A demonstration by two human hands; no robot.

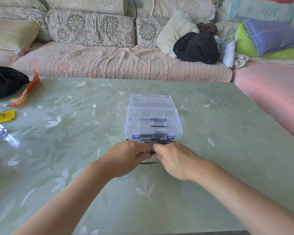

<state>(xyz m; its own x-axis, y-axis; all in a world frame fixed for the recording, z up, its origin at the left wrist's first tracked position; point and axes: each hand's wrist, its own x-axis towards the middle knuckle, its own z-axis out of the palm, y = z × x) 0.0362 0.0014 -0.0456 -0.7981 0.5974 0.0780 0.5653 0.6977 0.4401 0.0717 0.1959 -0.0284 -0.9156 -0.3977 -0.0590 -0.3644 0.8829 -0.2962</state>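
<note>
At centre, our left hand (126, 158) and right hand (175, 160) both pinch a small black plastic piece (151, 152); uneven pulling could drop it.

hands (152, 157): pinching black pen (151, 152) | clear box (153, 123): just beyond

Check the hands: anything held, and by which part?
Both hold one small black pen-like piece: the left hand pinches its left end, the right hand its right end. Only its middle shows between the fingers.

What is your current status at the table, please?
Left hand and right hand pinch small black part. Clear box open beyond. Thin black rod lies nearby.
</note>
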